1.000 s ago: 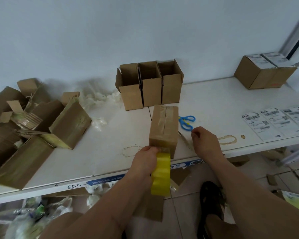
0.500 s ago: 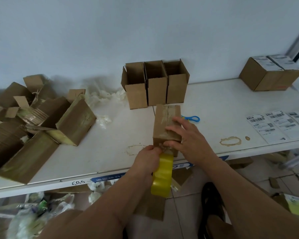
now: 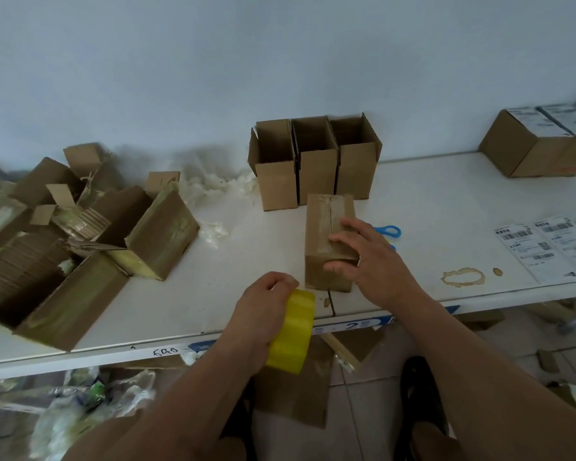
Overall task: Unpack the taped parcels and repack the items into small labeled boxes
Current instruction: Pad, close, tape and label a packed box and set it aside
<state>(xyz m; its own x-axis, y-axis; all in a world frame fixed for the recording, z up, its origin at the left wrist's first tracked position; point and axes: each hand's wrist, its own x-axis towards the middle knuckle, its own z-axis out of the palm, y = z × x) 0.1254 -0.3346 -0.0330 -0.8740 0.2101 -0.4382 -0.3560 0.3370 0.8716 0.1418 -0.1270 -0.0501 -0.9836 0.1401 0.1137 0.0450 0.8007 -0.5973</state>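
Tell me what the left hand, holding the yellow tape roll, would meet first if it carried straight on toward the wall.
Probably the near left corner of the taped box that the right hand steadies; the left hand with the tape roll sits just short of it. Depth is unclear, so it might slip past on the left.

wall (image 3: 213,61): plain pale blue | table (image 3: 446,211): white, stained | floor (image 3: 363,410): tiled

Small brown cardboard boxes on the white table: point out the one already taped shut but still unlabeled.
The small brown cardboard box under the right hand; the three behind stand open, the two far right carry labels.
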